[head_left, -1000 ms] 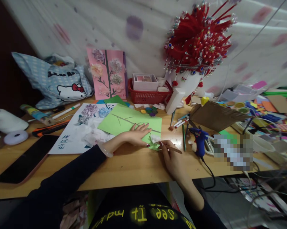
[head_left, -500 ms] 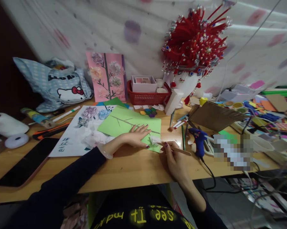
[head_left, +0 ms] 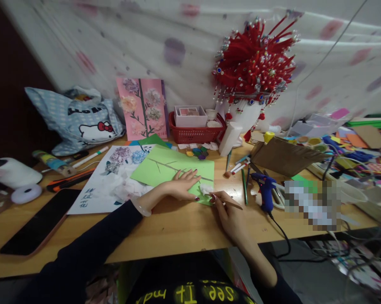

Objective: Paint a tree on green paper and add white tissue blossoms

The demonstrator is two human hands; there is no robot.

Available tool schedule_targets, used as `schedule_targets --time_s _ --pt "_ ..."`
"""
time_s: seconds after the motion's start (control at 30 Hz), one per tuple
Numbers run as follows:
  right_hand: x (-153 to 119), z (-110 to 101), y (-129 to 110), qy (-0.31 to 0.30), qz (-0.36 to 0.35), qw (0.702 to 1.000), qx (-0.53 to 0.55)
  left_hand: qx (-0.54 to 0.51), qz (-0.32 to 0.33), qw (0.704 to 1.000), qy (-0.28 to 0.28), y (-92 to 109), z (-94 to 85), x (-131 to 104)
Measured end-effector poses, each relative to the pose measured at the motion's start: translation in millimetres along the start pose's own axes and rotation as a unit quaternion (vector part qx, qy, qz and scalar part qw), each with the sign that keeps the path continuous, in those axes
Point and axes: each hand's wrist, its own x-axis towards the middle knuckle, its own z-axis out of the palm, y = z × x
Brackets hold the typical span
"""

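My left hand (head_left: 182,185) lies flat on a light green sheet of paper (head_left: 177,162), fingers spread. Grey-brown branch lines (head_left: 165,164) run across that sheet. At its lower right corner sits a small crumpled white tissue piece (head_left: 205,188). My right hand (head_left: 226,211) is closed around a flat wooden stick (head_left: 233,203), and its fingertips are at the edge of the tissue. Whether the fingers also pinch the tissue is too small to tell. Left of the green sheet is a white paper with flower pictures (head_left: 97,185), partly covered by it.
A blue glue gun (head_left: 266,192) with its cord lies right of my right hand, near pens and a brush (head_left: 228,173). A black phone (head_left: 40,219) rests at left. Behind stand a red basket (head_left: 195,134), a pink flower picture (head_left: 142,109) and a red beaded headdress (head_left: 256,63).
My right hand has moved slightly left, bringing its fingers up to the tissue, and the stick has shifted with it. My left hand stays on the green sheet. The view has tilted a little.
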Motion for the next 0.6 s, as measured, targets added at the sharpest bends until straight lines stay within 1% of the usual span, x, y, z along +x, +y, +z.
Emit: schedule_targets --time_s 0.07,0.17,0.23,0.3,0.37,0.43,0.47,0.53,0.6 --pt "-1.9 -2.2 -1.5 0.013 0.016 1.0 0.007 -0.006 -0.003 1.0 0.004 1.5 0.7 0.2" --pt "-5.7 -6.3 -1.6 0.047 0.038 0.998 0.015 -0.011 -0.022 1.0 0.016 8.3 -0.5 -4.7" --pt "-7.6 -8.3 -0.7 0.06 0.03 0.998 0.022 -0.014 -0.027 0.999 0.031 13.3 -5.2 -14.0" --pt "-8.7 -9.2 0.0 0.062 0.021 0.997 0.035 -0.02 -0.011 0.998 0.062 15.4 -15.0 -29.7" --pt "-9.2 -9.2 0.2 0.074 0.017 0.996 0.044 -0.041 0.013 0.992 0.116 12.3 -29.5 -51.9" --pt "-9.7 -8.8 0.4 0.093 0.013 0.995 0.046 -0.086 0.01 0.977 0.193 2.3 -45.9 -79.6" --pt "-9.9 -8.5 0.6 0.102 0.01 0.994 0.045 -0.108 -0.014 0.968 0.228 -5.4 -53.3 -94.7" --pt "-10.1 -8.1 0.9 0.114 0.006 0.993 0.04 -0.111 -0.077 0.939 0.317 -25.5 -63.7 -125.7" --pt "-10.1 -7.7 0.8 0.118 0.004 0.992 0.037 -0.098 -0.156 0.898 0.4 -50.4 -65.7 -155.8"
